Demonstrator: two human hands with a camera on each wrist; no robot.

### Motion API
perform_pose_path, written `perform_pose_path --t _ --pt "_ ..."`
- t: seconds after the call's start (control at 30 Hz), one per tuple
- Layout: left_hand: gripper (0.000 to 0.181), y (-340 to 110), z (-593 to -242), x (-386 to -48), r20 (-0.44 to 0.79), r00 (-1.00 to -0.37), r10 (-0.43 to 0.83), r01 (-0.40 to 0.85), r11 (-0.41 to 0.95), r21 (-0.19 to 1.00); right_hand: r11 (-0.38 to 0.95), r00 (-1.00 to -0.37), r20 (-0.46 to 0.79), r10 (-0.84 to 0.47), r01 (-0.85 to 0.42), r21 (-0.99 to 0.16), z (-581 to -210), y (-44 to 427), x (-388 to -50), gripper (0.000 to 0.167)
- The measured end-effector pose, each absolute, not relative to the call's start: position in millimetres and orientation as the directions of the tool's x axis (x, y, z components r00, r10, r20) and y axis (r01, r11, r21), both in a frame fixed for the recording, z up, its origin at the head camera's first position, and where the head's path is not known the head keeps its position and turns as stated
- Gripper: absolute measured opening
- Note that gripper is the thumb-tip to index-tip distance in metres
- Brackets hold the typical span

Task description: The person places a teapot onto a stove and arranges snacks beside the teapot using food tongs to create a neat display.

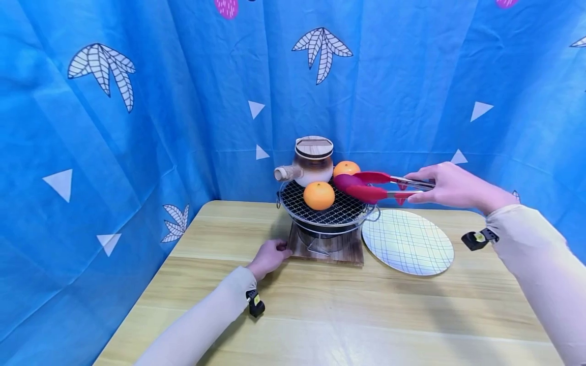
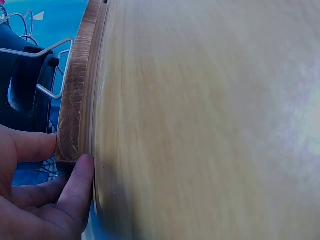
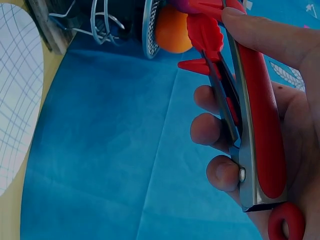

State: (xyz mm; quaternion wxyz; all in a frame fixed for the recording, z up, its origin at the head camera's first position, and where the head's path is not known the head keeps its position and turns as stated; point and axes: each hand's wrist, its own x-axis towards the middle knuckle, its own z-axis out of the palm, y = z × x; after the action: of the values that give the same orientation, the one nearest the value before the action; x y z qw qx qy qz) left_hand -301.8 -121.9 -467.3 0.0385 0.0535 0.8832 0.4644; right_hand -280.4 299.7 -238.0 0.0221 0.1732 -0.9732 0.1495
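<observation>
My right hand grips a pair of red-and-metal tongs, whose red heads close around a rounded purple object at the right side of the grill mesh. Whether that object touches the mesh is hard to tell. On the mesh, one orange lies at the front and another orange at the back. Behind the front one stands a small lidded pot with a side handle. With thumb and finger, my left hand pinches the near left corner of the wooden board under the grill.
A white checked plate lies on the table right of the grill, below the right hand. Wire handles stick out from the grill's rim. Blue patterned cloth hangs behind and to the left of the table.
</observation>
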Motion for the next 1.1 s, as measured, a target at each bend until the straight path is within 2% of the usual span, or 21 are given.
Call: perform_pose_path --t 0.17,0.4,0.67,0.93,1.1 --pt "0.029 -122 -467 -302 -0.019 -0.991 0.135 0.061 0.565 0.823 0.893 -0.933 0.1 -0.345 -0.36 -0.27 -240 295 -284 0.073" --pt "0.03 -121 -466 -302 -0.025 -0.991 0.135 0.056 0.563 0.825 0.893 -0.934 0.093 -0.345 -0.357 -0.275 -242 290 -286 0.069" --pt "0.029 -121 -464 -301 -0.011 -0.991 0.135 0.067 0.561 0.825 0.898 -0.933 0.1 -0.347 -0.361 -0.251 -245 291 -288 0.075" --pt "0.034 -122 -466 -301 -0.027 -0.99 0.136 0.054 0.555 0.83 0.898 -0.928 0.119 -0.354 -0.373 -0.233 -245 293 -287 0.075" --pt "0.033 -122 -465 -301 -0.03 -0.99 0.135 0.05 0.554 0.831 0.907 -0.939 0.122 -0.322 -0.343 -0.244 -247 303 -282 0.078"
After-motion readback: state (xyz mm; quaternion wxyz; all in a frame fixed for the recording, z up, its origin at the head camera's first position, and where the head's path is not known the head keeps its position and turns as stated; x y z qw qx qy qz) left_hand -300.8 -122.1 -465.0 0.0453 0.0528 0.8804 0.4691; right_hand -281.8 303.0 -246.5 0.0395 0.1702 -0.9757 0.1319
